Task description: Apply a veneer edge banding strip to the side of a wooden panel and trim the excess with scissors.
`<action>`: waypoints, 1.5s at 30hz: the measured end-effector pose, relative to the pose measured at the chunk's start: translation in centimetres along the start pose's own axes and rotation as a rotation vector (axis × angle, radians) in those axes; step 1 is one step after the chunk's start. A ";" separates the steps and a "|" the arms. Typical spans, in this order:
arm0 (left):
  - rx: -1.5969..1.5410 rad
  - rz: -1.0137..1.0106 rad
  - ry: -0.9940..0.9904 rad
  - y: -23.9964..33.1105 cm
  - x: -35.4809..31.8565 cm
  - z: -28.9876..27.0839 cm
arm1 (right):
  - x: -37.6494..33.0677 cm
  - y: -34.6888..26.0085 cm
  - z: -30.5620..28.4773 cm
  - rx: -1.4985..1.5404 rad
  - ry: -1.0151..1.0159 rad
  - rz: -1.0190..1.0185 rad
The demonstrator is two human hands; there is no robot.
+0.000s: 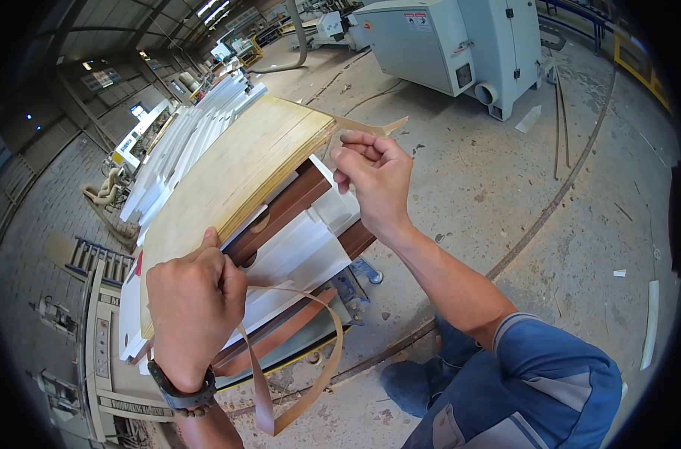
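Note:
A pale plywood panel (228,165) lies on top of a stack of white and brown profiled boards (295,247). My left hand (194,299), wearing a dark watch, is closed at the panel's near edge, its thumb pressed along that edge. A thin tan strip of edging (331,367) loops down from beneath this hand, and the hand appears to grip it. At the panel's right corner, my right hand (374,176) is curled with fingertips pinched; whatever is between them is hidden. Just beyond those fingers, a tan strip end (385,129) sticks out past the corner.
Grey machine cabinets (423,45) stand at the far right. More white profiled boards (175,150) are stacked beyond the panel. A beige woodworking machine (104,352) is at the left. The concrete floor (565,224) carries scraps and a curved groove. My shoe (408,389) is below.

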State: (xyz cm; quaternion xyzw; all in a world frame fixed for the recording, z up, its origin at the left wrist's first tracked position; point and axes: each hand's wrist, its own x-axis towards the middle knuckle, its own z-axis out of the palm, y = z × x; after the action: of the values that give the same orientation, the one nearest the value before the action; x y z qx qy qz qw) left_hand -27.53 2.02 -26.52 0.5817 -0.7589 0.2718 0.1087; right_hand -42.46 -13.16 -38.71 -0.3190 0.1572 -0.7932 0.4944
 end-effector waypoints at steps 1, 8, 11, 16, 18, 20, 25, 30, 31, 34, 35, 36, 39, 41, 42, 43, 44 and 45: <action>0.002 -0.001 0.002 -0.1 0.0 0.0 | 0.0 0.0 -0.2 0.002 -0.002 -0.001; -0.043 -0.032 -0.008 0.0 0.2 -0.5 | 1.3 0.5 -1.7 -0.080 -0.230 -0.054; -0.090 -0.131 0.004 -0.5 -0.3 -1.4 | 1.6 0.4 -3.8 -0.253 -0.229 -0.183; -0.523 -0.339 0.121 -0.7 -1.1 -5.5 | 4.8 -1.9 -15.0 -1.189 -0.378 -0.374; -0.541 -0.251 0.202 -2.4 -2.6 -7.0 | 4.6 -1.5 -17.8 -1.166 -0.362 -0.309; -0.636 -0.296 0.182 -2.1 -4.0 -8.7 | 3.8 -2.8 -18.9 -1.393 -0.470 -0.550; -0.781 -0.386 0.171 -0.3 -10.1 -10.6 | -1.1 -4.7 -13.5 -0.824 -0.688 -0.272; -0.802 -0.293 0.394 -0.1 -16.6 -7.5 | -5.2 -5.5 -5.4 -0.772 -1.118 0.168; -0.872 -0.310 0.431 -0.3 -18.1 -6.6 | -5.9 -5.4 -4.5 -0.759 -1.138 0.164; -0.914 -0.418 0.449 0.7 -20.0 -4.5 | -6.5 -3.4 -3.4 -1.012 -1.174 0.017; -0.947 -0.446 0.449 0.5 -20.6 -3.7 | -6.8 -3.0 -2.6 -1.004 -1.189 0.011; -0.976 -0.532 0.440 0.4 -20.6 -2.9 | -7.1 -2.8 -1.4 -1.066 -1.227 -0.149; -0.943 -0.770 0.425 -1.0 -19.0 0.6 | -8.5 -0.9 1.4 -1.170 -1.238 -0.412; -1.002 -0.876 0.500 -2.6 -17.9 2.7 | -9.0 0.7 2.8 -1.157 -1.295 -0.418; -1.072 -0.846 0.517 -3.3 -17.6 3.1 | -9.3 0.5 2.7 -1.150 -1.302 -0.430; -1.083 -0.811 0.557 -3.6 -16.7 3.2 | -9.5 0.1 2.2 -0.974 -1.325 -0.258; -1.099 -0.773 0.592 -3.6 -15.7 3.4 | -9.8 -0.6 1.4 -0.802 -1.331 -0.085; -1.097 -0.705 0.529 -3.6 -15.1 3.3 | -10.0 -1.5 0.8 -0.754 -1.344 -0.020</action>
State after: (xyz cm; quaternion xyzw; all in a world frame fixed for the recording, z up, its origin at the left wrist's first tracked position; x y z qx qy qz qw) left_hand -19.14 12.06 -35.50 0.5686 -0.5005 -0.0693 0.6492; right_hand -39.87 -3.58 -40.83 -0.8805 0.0799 -0.3265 0.3343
